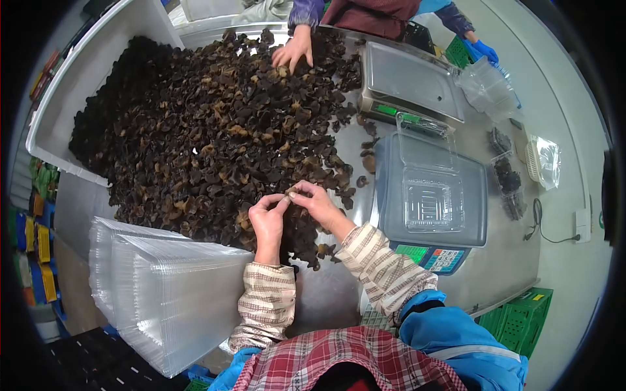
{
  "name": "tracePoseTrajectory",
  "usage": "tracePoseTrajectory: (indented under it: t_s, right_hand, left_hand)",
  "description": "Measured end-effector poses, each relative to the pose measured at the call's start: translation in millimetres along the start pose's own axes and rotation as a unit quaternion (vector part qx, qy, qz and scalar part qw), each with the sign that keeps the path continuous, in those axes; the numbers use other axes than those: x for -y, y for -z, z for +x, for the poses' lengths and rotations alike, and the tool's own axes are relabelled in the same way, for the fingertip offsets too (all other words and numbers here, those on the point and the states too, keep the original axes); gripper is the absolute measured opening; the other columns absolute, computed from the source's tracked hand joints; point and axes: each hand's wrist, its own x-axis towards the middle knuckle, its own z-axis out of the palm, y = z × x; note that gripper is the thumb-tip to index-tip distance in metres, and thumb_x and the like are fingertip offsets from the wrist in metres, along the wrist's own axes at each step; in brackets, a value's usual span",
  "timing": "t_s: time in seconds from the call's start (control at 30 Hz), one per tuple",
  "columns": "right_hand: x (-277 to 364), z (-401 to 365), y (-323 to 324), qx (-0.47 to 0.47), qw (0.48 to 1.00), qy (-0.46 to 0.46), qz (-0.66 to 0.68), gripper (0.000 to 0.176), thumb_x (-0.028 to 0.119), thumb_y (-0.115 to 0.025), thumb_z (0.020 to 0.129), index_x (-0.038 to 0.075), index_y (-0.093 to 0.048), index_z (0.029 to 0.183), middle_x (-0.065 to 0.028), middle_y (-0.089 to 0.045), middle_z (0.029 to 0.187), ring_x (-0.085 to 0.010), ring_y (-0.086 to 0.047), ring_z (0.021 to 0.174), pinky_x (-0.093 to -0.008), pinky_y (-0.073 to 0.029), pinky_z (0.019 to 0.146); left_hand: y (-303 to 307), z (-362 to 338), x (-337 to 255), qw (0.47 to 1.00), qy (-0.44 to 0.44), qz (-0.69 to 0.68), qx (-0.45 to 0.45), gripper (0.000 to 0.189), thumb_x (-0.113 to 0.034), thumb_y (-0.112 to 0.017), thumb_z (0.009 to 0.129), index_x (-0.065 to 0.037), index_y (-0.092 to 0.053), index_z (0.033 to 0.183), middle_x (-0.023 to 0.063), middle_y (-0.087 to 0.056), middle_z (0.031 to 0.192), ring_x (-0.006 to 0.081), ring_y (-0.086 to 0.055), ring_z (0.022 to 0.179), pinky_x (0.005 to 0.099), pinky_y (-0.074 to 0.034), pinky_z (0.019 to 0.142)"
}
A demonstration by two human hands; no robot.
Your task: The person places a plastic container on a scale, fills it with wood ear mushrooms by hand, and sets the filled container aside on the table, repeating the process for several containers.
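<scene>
A big heap of dark brown wood ear mushrooms (215, 143) spreads over the metal table. Above its near edge, my left hand (267, 221) and my right hand (318, 205) meet with thumbs and forefingers pinched together. Between those fingertips is a small brownish wood ear mushroom (291, 191), mostly covered by them. To the right of my right hand, an open clear plastic box (430, 202) with its lid raised rests on a blue-grey scale (479, 208). Stacked clear plastic boxes (189, 293) stand to the left of my left forearm.
Across the table a co-worker's bare hand (295, 49) touches the heap. A second scale (411, 78) stands far right, near more clear containers (488, 90) and a blue-gloved hand (482, 51). Filled boxes (506, 174) line the right side. A white tub (49, 130) lies tipped at left.
</scene>
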Motion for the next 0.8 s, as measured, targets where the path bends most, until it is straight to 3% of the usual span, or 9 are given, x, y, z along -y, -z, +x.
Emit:
tracePoseTrajectory:
  t_s: [0.17, 0.33, 0.4, 0.53, 0.67, 0.7, 0.73, 0.77, 0.8]
  right_hand:
    - [-9.0, 2.8, -9.4, -0.058, 0.984, 0.126, -0.114, 0.023, 0.02, -0.062, 0.083, 0.002, -0.062, 0.097, -0.0123, -0.061, 0.095, -0.0238, -0.055, 0.094, -0.0332, -0.041, 0.085]
    - [-8.3, -2.8, -10.7, -0.075, 0.994, 0.08, -0.03, 0.023, 0.019, -0.063, 0.085, 0.0, -0.062, 0.098, -0.0064, -0.063, 0.089, -0.0151, -0.056, 0.083, -0.0284, -0.045, 0.076]
    - [-9.3, -0.3, -6.6, -0.074, 0.995, 0.071, 0.008, 0.023, 0.018, -0.062, 0.086, 0.0, -0.062, 0.099, -0.003, -0.063, 0.087, -0.012, -0.055, 0.079, -0.0269, -0.046, 0.074]
    - [-12.6, 1.2, -5.3, -0.075, 0.986, 0.127, -0.071, 0.02, 0.017, -0.061, 0.086, 0.0, -0.062, 0.097, -0.003, -0.063, 0.088, -0.0116, -0.054, 0.084, -0.026, -0.043, 0.08]
    - [-22.6, 8.3, -2.4, -0.079, 0.985, 0.138, -0.065, 0.02, 0.017, -0.061, 0.086, 0.0, -0.061, 0.097, -0.0038, -0.063, 0.088, -0.0114, -0.054, 0.084, -0.026, -0.043, 0.079]
    - [-22.8, 8.5, -1.8, -0.09, 0.983, 0.139, -0.073, 0.02, 0.017, -0.061, 0.086, 0.0, -0.062, 0.097, -0.0038, -0.063, 0.087, -0.0113, -0.054, 0.083, -0.026, -0.042, 0.078]
    - [-22.9, 8.0, -2.6, -0.098, 0.982, 0.14, -0.081, 0.02, 0.017, -0.061, 0.086, 0.0, -0.062, 0.097, -0.0037, -0.063, 0.087, -0.0112, -0.054, 0.083, -0.0259, -0.042, 0.078]
    - [-24.6, 7.6, -4.4, -0.098, 0.982, 0.142, -0.072, 0.02, 0.017, -0.061, 0.086, 0.001, -0.062, 0.098, -0.0045, -0.062, 0.086, -0.0116, -0.053, 0.082, -0.0263, -0.042, 0.077]
    - [-32.6, 10.9, -6.2, -0.112, 0.973, 0.175, -0.101, 0.021, 0.017, -0.062, 0.085, 0.001, -0.061, 0.098, -0.0079, -0.063, 0.088, -0.0169, -0.056, 0.083, -0.0284, -0.043, 0.078]
  left_hand:
    - [-0.9, 0.8, 6.1, 0.997, 0.019, -0.058, -0.037, 0.007, -0.003, -0.064, 0.083, 0.002, -0.064, 0.088, 0.0011, -0.063, 0.082, 0.0071, -0.054, 0.074, 0.0206, -0.042, 0.068]
    - [3.4, -7.0, 7.0, 0.994, 0.001, -0.095, -0.052, 0.011, -0.006, -0.058, 0.09, 0.002, -0.061, 0.095, 0.006, -0.064, 0.095, 0.0082, -0.054, 0.08, 0.0212, -0.043, 0.074]
    - [0.9, -21.5, -0.2, 0.987, -0.088, -0.087, -0.104, 0.013, -0.007, -0.054, 0.093, 0.004, -0.058, 0.098, 0.0082, -0.064, 0.098, 0.0095, -0.055, 0.081, 0.0226, -0.044, 0.076]
    - [29.3, -109.9, -33.1, 0.994, -0.078, -0.076, 0.024, 0.01, -0.008, -0.049, 0.094, 0.001, -0.051, 0.091, 0.0063, -0.061, 0.084, 0.0105, -0.054, 0.073, 0.0246, -0.045, 0.068]
    - [104.3, -223.0, -48.1, 0.991, 0.066, 0.092, 0.064, 0.017, -0.016, -0.045, 0.097, 0.0, -0.048, 0.091, 0.006, -0.059, 0.073, 0.0091, -0.05, 0.064, 0.0241, -0.041, 0.062]
    - [126.2, -248.4, -50.4, 0.975, 0.2, 0.095, 0.022, 0.022, -0.017, -0.047, 0.096, 0.0, -0.049, 0.082, 0.0059, -0.059, 0.071, 0.0095, -0.05, 0.061, 0.0248, -0.041, 0.057]
    - [155.2, -277.5, -35.6, 0.964, 0.132, 0.228, 0.042, 0.025, -0.016, -0.05, 0.094, 0.0, -0.051, 0.076, 0.0078, -0.058, 0.068, 0.0096, -0.052, 0.059, 0.0262, -0.04, 0.051]
    - [187.3, -302.1, -8.2, 0.938, 0.276, 0.208, 0.01, 0.025, -0.021, -0.057, 0.089, 0.001, -0.055, 0.078, 0.0092, -0.057, 0.064, 0.0154, -0.055, 0.058, 0.0288, -0.04, 0.049]
    - [222.1, -327.9, 29.4, 0.873, 0.137, 0.46, 0.083, 0.022, -0.025, -0.059, 0.087, -0.003, -0.061, 0.084, 0.0138, -0.061, 0.06, 0.0297, -0.061, 0.053, 0.039, -0.048, 0.05]
